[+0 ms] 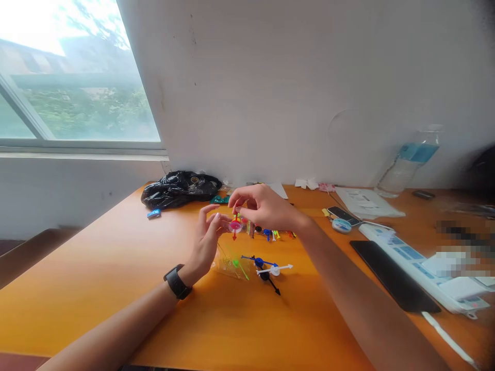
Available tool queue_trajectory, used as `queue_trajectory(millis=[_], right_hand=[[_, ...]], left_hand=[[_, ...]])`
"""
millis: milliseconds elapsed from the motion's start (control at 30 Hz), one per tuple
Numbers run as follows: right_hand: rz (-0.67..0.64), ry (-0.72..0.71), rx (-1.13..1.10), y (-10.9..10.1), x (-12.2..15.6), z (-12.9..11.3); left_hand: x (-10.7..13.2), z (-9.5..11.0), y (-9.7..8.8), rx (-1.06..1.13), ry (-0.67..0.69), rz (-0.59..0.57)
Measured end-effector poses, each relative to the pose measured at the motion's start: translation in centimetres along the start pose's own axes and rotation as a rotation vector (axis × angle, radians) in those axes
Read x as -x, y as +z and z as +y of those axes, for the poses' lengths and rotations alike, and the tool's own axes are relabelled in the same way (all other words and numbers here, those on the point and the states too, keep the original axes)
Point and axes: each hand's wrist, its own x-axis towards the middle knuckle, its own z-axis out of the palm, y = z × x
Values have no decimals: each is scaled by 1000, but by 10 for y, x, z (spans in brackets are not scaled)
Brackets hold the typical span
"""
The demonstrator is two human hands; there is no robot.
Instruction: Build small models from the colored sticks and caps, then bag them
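Fingers of the left hand (203,245) close narrowly on a red plastic arrow with a round pinkish hub (235,226), seemingly steadying it. It hangs upright between both hands above the orange wooden bench (96,288). Fingers of the right hand (265,206) pinch its top, probably because the shaft is thin. Nearer, blue (259,262), black (276,289) and white plastic arrows (275,270) overlap.
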Motion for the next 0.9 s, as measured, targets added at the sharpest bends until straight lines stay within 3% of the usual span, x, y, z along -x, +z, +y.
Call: queue_trajectory(millis=[100, 333, 500, 733, 900], right_hand=[[4, 10, -26, 1, -2, 5], [-69, -10, -113, -1, -7, 19], [-99, 40, -116, -2, -8, 28], [11, 102, -50, -1, -14, 46], [-95, 35, -50, 1, -9, 26]], left_hand=[[3, -1, 0, -61, 91, -6], [2, 1, -13, -515, 317, -231], [-1, 4, -15, -555, 313, -316], [3, 6, -14, -597, 317, -298], [6, 13, -9, -614, 399, -226]])
